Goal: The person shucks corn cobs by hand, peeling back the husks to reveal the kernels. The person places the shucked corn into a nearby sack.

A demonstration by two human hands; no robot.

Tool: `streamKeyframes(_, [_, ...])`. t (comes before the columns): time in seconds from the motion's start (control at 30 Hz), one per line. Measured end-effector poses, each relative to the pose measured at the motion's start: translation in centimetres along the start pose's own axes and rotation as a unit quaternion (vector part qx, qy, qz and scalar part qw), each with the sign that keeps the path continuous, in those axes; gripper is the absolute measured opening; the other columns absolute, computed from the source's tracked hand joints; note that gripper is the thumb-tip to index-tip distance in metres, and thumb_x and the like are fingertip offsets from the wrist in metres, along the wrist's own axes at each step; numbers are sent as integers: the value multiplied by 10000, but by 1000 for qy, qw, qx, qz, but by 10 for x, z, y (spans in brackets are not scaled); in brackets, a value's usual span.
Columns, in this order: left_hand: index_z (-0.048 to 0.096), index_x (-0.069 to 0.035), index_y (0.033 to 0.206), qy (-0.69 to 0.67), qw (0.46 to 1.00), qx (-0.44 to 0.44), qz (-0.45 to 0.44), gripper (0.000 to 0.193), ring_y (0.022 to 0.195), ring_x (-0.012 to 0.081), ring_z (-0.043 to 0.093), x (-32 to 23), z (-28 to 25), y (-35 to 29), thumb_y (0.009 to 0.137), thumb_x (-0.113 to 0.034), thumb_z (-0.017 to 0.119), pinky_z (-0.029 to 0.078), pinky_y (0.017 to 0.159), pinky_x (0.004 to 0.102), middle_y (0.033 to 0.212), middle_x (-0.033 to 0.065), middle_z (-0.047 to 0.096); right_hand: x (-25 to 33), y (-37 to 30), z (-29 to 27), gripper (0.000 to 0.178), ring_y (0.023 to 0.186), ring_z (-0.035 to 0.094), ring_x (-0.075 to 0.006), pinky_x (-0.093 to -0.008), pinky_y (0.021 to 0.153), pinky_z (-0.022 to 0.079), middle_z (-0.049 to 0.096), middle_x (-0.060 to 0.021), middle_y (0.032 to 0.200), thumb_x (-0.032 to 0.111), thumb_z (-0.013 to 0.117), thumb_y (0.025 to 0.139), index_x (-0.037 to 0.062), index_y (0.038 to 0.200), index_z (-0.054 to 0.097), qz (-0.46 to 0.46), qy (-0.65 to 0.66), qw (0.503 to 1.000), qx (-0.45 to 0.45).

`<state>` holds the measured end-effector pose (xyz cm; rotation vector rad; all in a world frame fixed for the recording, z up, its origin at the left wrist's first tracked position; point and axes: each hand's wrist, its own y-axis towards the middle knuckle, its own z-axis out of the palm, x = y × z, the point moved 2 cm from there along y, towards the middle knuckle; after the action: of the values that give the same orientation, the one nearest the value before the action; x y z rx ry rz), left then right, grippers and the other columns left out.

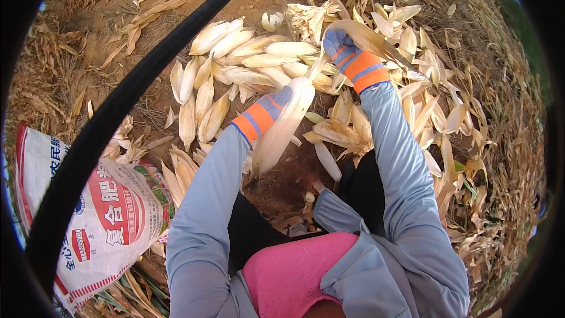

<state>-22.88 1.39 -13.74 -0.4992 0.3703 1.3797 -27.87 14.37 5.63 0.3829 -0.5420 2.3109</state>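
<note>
My left hand point(265, 113), in a blue and orange knit glove, is closed around a pale ear of corn point(287, 122) in its husk, held slantwise before me. Up and to the right, my right hand point(351, 58), gloved alike, is closed on a long dry husk leaf point(369, 39). A pale strip of husk runs from the top of the ear toward that hand. Beyond my left hand lies a pile of ears in their husks point(235, 73). The far side of the held ear and the fingertips are partly hidden.
At the left stands a white printed woven sack point(118, 200). Loose dry husks point(424, 103) cover the ground on the right. A black strap or hose point(138, 76) crosses the view diagonally. Brown soil point(273, 185) shows between my legs.
</note>
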Motion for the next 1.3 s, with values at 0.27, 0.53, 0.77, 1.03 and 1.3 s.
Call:
streamKeyframes(0.27, [457,-124,692,-164,985,-53,17,227,415,111,395,-34,61,-62,860,-271,414,371,390,244,533,-16,413,-7,12,11,356,1095,427,-334,-434,909,368,420,-188,1203,310,372,888,-1,1032,469,-21,-128,990,51])
streamKeyframes(0.53, [511,-92,770,70,958,-228,156,224,454,117,449,-33,79,-65,855,-275,413,404,415,253,573,12,475,-77,-6,-6,396,786,557,-250,-323,708,426,591,-161,845,333,524,784,-36,928,535,-80,-637,761,95])
streamKeyframes(0.77, [492,-56,796,233,953,-44,190,143,533,86,419,-21,13,-33,860,-149,404,392,457,236,626,-9,444,-81,23,-35,270,742,539,-126,-239,655,437,588,-66,856,232,471,847,5,969,551,-185,-509,839,64])
streamKeyframes(1.03, [507,-73,841,95,947,-184,244,138,552,92,469,-37,92,-66,868,-152,397,430,491,223,655,1,495,-82,6,-7,262,786,544,-135,-242,686,450,585,-70,905,190,511,831,5,1012,548,-47,-407,908,83])
streamKeyframes(1.3, [496,-104,820,-66,991,-103,62,163,527,133,503,-7,11,-39,838,-260,454,440,452,262,635,31,505,-70,9,10,291,794,550,-131,-262,711,456,606,-70,893,241,498,847,-8,983,561,-129,-533,811,204])
